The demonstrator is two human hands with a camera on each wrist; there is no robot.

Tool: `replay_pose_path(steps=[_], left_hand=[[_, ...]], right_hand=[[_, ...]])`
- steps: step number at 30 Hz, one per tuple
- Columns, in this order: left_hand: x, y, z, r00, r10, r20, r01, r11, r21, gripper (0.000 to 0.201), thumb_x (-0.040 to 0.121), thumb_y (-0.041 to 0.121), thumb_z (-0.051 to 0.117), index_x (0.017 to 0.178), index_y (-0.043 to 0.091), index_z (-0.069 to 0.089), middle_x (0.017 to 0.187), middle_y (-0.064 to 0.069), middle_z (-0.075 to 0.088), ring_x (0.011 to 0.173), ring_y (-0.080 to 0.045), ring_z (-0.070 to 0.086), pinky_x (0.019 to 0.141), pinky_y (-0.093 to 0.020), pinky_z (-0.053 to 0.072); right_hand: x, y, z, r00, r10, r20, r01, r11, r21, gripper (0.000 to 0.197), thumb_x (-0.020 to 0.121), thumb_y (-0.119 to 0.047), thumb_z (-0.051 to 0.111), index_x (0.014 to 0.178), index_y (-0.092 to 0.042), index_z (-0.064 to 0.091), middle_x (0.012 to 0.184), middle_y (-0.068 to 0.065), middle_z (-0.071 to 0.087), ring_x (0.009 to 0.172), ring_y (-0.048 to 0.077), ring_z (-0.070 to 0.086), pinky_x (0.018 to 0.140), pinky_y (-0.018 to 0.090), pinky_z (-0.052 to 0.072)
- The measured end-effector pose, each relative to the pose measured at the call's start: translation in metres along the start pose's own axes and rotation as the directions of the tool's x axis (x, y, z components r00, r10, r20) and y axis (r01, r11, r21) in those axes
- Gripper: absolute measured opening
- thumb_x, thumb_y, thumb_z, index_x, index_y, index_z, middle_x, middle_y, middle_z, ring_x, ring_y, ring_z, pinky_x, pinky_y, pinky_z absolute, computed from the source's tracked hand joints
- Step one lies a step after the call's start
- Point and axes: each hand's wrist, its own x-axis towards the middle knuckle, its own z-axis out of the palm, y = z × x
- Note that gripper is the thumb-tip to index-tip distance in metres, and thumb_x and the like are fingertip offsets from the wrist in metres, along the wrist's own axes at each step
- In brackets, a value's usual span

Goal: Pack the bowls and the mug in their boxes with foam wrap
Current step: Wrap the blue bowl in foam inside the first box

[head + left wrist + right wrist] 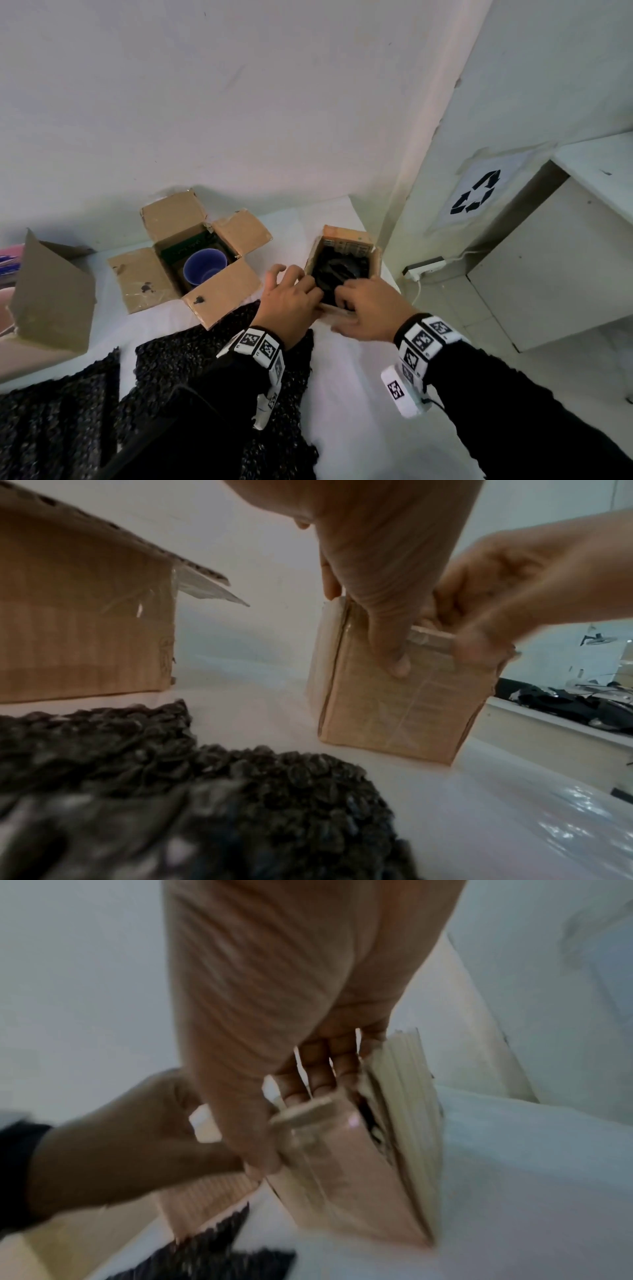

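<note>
A small cardboard box (368, 255) stands at the table's right end. A bundle of black foam wrap (337, 272) fills it and hides what it wraps. My left hand (301, 291) grips the box's near wall, thumb (390, 653) on the outside face and fingers over the rim. My right hand (352, 298) grips the same wall beside it, fingers (318, 1074) inside and thumb outside. A larger open box (144, 277) to the left holds a blue vessel (205, 270), bowl or mug I cannot tell. Loose black foam wrap sheets (219, 359) lie on the near table.
A third cardboard box (51, 301) stands at the far left beside something pink (7, 263). The wall runs just behind the boxes. Right of the table's edge are a white cabinet (565, 260), a recycling sign (476, 192) and a power strip (424, 266) on the floor.
</note>
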Motion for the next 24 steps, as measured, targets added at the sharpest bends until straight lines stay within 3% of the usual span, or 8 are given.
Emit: replay_pose_path(steps=[5, 10, 13, 16, 18, 20, 22, 24], left_hand=[[-0.005, -0.007, 0.005, 0.986, 0.165, 0.006, -0.165, 0.985, 0.049, 0.018, 0.072, 0.013, 0.061, 0.087, 0.024, 0.062, 0.087, 0.004, 0.058, 0.097, -0.025, 0.054, 0.103, -0.043, 0.027], [-0.004, -0.006, 0.003, 0.984, 0.164, 0.072, -0.169, 0.983, 0.072, 0.025, 0.064, 0.008, 0.061, 0.082, 0.026, 0.063, 0.078, 0.009, 0.060, 0.099, -0.024, 0.055, 0.102, -0.048, 0.027], [-0.003, -0.003, 0.000, 0.986, 0.153, 0.069, -0.156, 0.987, 0.042, 0.020, 0.064, 0.011, 0.064, 0.076, 0.027, 0.062, 0.072, 0.011, 0.060, 0.092, -0.020, 0.055, 0.098, -0.046, 0.028], [0.000, -0.003, -0.004, 0.997, 0.082, -0.012, -0.082, 0.995, -0.056, 0.008, 0.071, 0.026, 0.071, 0.075, 0.029, 0.064, 0.073, 0.014, 0.061, 0.090, -0.018, 0.057, 0.101, -0.048, 0.025], [0.002, -0.003, -0.006, 0.999, -0.003, -0.034, -0.002, 0.991, -0.132, 0.017, 0.069, 0.035, 0.072, 0.084, 0.028, 0.067, 0.090, 0.011, 0.065, 0.097, -0.021, 0.057, 0.099, -0.049, 0.026], [0.001, -0.007, -0.009, 0.993, -0.110, 0.041, 0.116, 0.969, -0.219, 0.039, 0.066, 0.042, 0.074, 0.102, 0.028, 0.065, 0.116, 0.005, 0.060, 0.108, -0.024, 0.053, 0.098, -0.048, 0.030], [-0.001, -0.012, -0.005, 0.971, -0.180, 0.156, 0.224, 0.912, -0.344, 0.053, 0.069, 0.046, 0.074, 0.116, 0.027, 0.058, 0.132, 0.000, 0.050, 0.112, -0.024, 0.052, 0.099, -0.044, 0.036], [-0.005, -0.014, 0.001, 0.957, -0.190, 0.218, 0.272, 0.851, -0.450, 0.054, 0.074, 0.045, 0.072, 0.121, 0.026, 0.054, 0.140, 0.000, 0.044, 0.114, -0.023, 0.053, 0.101, -0.042, 0.039]], right_hand=[[-0.016, -0.004, 0.022, 0.996, -0.003, -0.090, -0.021, 0.965, -0.261, 0.027, 0.063, -0.009, 0.069, 0.080, -0.021, 0.053, 0.061, -0.005, 0.059, 0.058, 0.020, 0.060, 0.081, 0.038, 0.041], [-0.018, -0.009, 0.023, 0.993, -0.044, -0.109, 0.007, 0.948, -0.318, 0.029, 0.075, -0.003, 0.034, 0.094, -0.011, 0.055, 0.053, 0.001, 0.059, 0.051, 0.025, 0.060, 0.116, 0.051, 0.023], [-0.015, -0.008, 0.013, 1.000, -0.009, 0.009, 0.011, 0.966, -0.257, 0.023, 0.080, -0.009, 0.037, 0.096, -0.014, 0.054, 0.067, 0.002, 0.064, 0.065, 0.027, 0.064, 0.113, 0.041, 0.028], [-0.012, 0.000, -0.006, 0.987, 0.149, -0.055, -0.133, 0.967, 0.219, 0.016, 0.085, -0.036, 0.061, 0.094, -0.022, 0.061, 0.079, -0.006, 0.067, 0.078, 0.014, 0.065, 0.086, 0.025, 0.046], [-0.006, 0.007, -0.018, 0.898, 0.360, -0.251, -0.168, 0.811, 0.561, 0.014, 0.087, -0.035, 0.067, 0.091, -0.022, 0.065, 0.080, -0.011, 0.066, 0.075, 0.004, 0.063, 0.068, 0.015, 0.049], [0.006, 0.016, -0.029, 0.737, 0.584, -0.339, -0.228, 0.688, 0.689, 0.013, 0.089, -0.028, 0.066, 0.097, -0.019, 0.063, 0.087, -0.010, 0.065, 0.079, 0.005, 0.061, 0.067, 0.013, 0.045], [0.024, 0.031, -0.033, 0.632, 0.742, -0.224, -0.373, 0.544, 0.752, 0.027, 0.089, -0.029, 0.064, 0.112, -0.015, 0.058, 0.102, -0.002, 0.065, 0.093, 0.017, 0.062, 0.075, 0.022, 0.044], [0.041, 0.043, -0.032, 0.614, 0.789, -0.008, -0.528, 0.419, 0.739, 0.044, 0.090, -0.036, 0.061, 0.125, -0.009, 0.054, 0.120, 0.006, 0.062, 0.111, 0.026, 0.058, 0.089, 0.029, 0.042]])
